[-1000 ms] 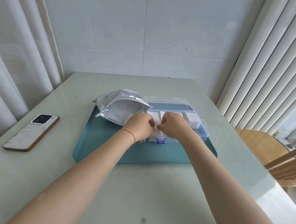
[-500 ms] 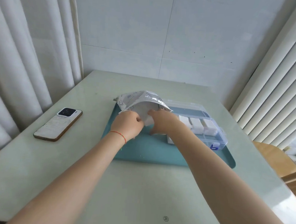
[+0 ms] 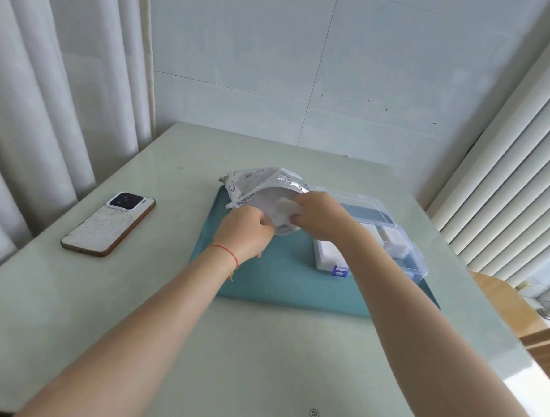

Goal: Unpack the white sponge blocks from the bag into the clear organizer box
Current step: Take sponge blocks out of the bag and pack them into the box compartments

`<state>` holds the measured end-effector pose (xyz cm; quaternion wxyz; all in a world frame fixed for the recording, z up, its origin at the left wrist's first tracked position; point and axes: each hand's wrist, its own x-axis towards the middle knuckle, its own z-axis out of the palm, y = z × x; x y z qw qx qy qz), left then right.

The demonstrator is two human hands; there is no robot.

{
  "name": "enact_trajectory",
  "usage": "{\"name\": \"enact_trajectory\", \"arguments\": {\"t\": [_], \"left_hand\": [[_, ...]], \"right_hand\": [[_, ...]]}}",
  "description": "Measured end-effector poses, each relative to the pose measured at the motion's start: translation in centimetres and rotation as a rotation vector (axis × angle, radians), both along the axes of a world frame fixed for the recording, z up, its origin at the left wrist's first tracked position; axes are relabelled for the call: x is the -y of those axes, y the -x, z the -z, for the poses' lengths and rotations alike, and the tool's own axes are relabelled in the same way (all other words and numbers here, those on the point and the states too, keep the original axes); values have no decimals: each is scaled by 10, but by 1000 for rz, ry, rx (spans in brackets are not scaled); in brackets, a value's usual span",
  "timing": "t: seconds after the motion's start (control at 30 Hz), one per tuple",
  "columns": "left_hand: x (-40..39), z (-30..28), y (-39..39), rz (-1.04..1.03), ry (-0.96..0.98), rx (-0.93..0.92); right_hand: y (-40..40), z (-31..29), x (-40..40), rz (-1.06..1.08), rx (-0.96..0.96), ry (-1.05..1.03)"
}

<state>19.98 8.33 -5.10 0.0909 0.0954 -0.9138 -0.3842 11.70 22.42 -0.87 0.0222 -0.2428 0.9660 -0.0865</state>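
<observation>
Far L: phone (image 3: 108, 224) face down on the table (image 3: 258, 362), well apart from the work, not part of task.

Centre-L: teal tray (image 3: 281, 289) carries both the bag and the box. L hand (image 3: 249, 231), red string on wrist, fingers curled round the lower lip of the bag (image 3: 262, 188), pinning the mouth open. Bag lies on its side at tray's back-left corner, foil mouth facing R toward the box.

Centre: R hand (image 3: 318, 215) at the bag mouth, fingers curled onto a white sponge block (image 3: 286, 206) that sits half out of the opening. Looks like a pinch grip, but fingertips are partly hidden behind the block, so exact hold is approx.

R: clear organizer box (image 3: 415, 262) on tray, just beside the bag, lid open toward the back. Several white blocks already in compartments; near row by the blue latch (image 3: 340, 271) looks filled, back row partly; R forearm covers part of it, so no count.

Step in hand, my read: pulling next block out of bag, task partway done. Next move needs: L hand keep bag down so it doesn't drag along, R hand draw block clear of the lip, carry it R over the box wall, drop it flat into a free compartment. Block is soft, light squeeze is enough.
</observation>
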Motion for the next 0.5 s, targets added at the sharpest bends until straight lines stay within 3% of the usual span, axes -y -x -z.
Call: {"name": "enact_trajectory", "arguments": {"t": [0.1, 0.23, 0.3, 0.5], "left_hand": [[-3, -6, 0, -14, -361, 8], [-13, -18, -2, 193, -947, 118], [-22, -18, -2, 249, -1019, 109], [-31, -4, -2, 107, -998, -16]], "right_hand": [[-10, -8, -13, 35, 105, 321], [-28, -10, -32, -19, 285, 713], [-31, -5, -38, -1, 322, 798], [-37, 9, -44, 83, 405, 999]]}}
